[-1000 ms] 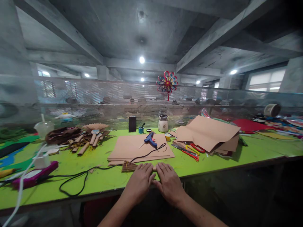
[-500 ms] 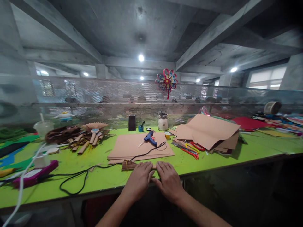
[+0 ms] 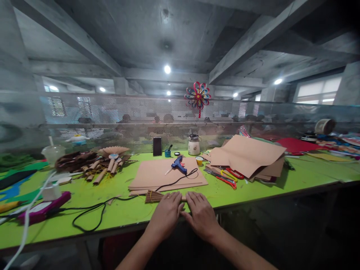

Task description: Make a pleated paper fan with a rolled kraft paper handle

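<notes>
A small brown paper broom (image 3: 153,196), its fringed end bound with yellow thread, lies along the table's front edge and points left. My left hand (image 3: 168,209) is closed over its handle just beside the fringe. Right next to it, my right hand (image 3: 200,210) closes over the other end of the handle. The thumbs nearly meet below, and a short bit of the rolled handle shows between the hands. Most of the handle is hidden under my fingers. Behind the hands, a blue glue gun (image 3: 179,165) rests on a stack of brown paper sheets (image 3: 149,174).
Scissors and cutters with red and yellow handles (image 3: 229,180) lie right of the stack. More crumpled brown sheets (image 3: 247,153) are beyond. Rolled paper pieces (image 3: 105,168) sit at left, near a purple power strip (image 3: 46,208). The black cord (image 3: 92,205) loops across the green table (image 3: 123,213).
Both hands stay over the broom handle with hardly any visible movement. The view has shifted very slightly.
</notes>
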Tool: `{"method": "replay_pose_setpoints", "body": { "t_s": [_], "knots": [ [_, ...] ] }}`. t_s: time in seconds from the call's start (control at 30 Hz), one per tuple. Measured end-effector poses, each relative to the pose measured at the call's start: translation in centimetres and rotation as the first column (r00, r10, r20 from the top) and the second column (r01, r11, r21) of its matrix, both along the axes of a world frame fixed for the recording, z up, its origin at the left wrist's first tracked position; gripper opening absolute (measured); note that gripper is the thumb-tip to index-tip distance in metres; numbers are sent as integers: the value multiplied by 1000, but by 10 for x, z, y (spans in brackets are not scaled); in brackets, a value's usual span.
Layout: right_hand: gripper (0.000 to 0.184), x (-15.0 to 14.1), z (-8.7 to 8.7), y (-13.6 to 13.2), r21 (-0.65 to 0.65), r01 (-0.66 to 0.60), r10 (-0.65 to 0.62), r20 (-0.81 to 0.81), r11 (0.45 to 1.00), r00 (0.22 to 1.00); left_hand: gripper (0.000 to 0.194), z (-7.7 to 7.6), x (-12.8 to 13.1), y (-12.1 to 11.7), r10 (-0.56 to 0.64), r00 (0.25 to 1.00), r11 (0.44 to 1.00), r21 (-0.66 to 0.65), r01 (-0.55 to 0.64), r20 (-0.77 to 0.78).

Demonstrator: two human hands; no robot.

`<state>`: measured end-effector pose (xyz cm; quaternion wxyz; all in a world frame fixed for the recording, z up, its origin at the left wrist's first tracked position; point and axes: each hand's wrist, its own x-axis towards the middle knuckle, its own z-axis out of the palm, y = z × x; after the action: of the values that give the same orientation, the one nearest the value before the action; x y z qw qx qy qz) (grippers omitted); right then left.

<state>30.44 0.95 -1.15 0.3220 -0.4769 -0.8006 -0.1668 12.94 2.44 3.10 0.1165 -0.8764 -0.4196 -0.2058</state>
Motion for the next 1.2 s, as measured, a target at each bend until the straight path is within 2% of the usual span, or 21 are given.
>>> {"method": "replay_pose_setpoints", "body": {
  "t_s": [0.17, 0.47, 0.57, 0.73, 0.97, 1.2],
  "knots": [
    [50, 1, -1, 0, -23, -6, 6, -3, 1000, 1000, 30, -2, -1, 0, 5, 1000, 1000, 12, -5, -8],
    [51, 12, 11, -1, -60, -39, 43, 78, 997, 996, 25, 1, 2, 4, 21, 999, 1000, 9, -20, -31],
    [48, 27, 7, 0, -40, 4, -1, 72, 999, 997, 26, 0, 3, 3, 28, 999, 999, 18, -27, -24],
    [57, 42, -2, -6, -36, 53, -50, 89, 998, 995, 26, -1, 5, 0, 28, 999, 1000, -6, -28, -20],
    [60, 41, 2, -9, -74, 84, -75, 121, 994, 990, 14, 18, 3, 12, 33, 993, 990, -133, -48, -113],
    [63, 40, 7, -10, -83, 90, -79, 130, 992, 988, 22, 31, -16, 32, -22, 992, 981, -194, -2, -124]
  ]
}}
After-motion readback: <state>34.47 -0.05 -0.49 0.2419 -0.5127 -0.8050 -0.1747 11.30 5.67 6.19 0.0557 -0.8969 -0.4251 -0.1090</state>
